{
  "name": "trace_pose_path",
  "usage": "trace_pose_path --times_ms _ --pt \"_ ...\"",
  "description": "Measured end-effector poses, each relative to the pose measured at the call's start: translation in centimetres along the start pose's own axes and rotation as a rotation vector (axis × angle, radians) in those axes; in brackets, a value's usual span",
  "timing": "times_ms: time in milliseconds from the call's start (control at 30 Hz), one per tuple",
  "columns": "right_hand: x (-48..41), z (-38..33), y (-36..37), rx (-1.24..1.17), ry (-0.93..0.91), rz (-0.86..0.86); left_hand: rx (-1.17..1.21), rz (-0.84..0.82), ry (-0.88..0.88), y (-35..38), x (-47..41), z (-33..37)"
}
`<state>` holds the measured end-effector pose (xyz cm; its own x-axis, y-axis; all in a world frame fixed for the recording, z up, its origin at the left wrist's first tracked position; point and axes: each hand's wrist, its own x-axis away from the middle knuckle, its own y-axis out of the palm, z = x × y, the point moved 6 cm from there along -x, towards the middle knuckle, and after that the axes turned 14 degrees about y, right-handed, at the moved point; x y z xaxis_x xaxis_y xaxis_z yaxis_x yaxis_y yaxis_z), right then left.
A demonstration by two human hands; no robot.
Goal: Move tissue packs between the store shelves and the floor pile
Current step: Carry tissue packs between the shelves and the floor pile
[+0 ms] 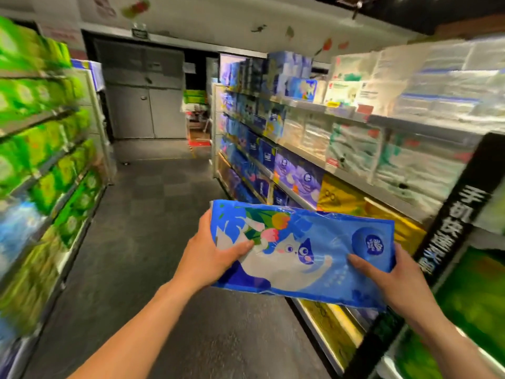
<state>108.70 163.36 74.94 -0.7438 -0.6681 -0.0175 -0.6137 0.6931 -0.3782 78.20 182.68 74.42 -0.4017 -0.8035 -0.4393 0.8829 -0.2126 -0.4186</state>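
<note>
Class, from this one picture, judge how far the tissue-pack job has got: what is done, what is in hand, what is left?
Done: one blue cat-print pack is lifted clear, resting on neither shelf nor floor. In hand: the left hand and right hand grip its two ends. Left: setting it down; no floor pile shows, so its destination is unclear.

Grey double doors stand shut far beyond the left hand; above them hangs perhaps an exit sign, blurred.
</note>
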Motion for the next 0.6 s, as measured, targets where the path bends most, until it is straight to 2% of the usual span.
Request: trace_pose_path --times_ms 133,233,400,600 --pt "-8.7 -2.5 6.6 -0.003 0.017 -0.039 0.010 0.037 -0.021 -0.9 -8.9 -5.5" --pt "-15.1 -5.1 10.6 -0.032 0.008 -0.007 0.020 0.029 0.014 -1.7 -17.0 -8.2" --pt "-25.7 -10.1 14.9 -0.098 0.015 0.032 0.057 0.009 0.107 -2.3 -30.7 -9.9" --pt "-39.2 -12.8 18.6 -0.092 -0.014 0.059 0.092 -0.019 0.199 0.8 -45.1 -13.9"
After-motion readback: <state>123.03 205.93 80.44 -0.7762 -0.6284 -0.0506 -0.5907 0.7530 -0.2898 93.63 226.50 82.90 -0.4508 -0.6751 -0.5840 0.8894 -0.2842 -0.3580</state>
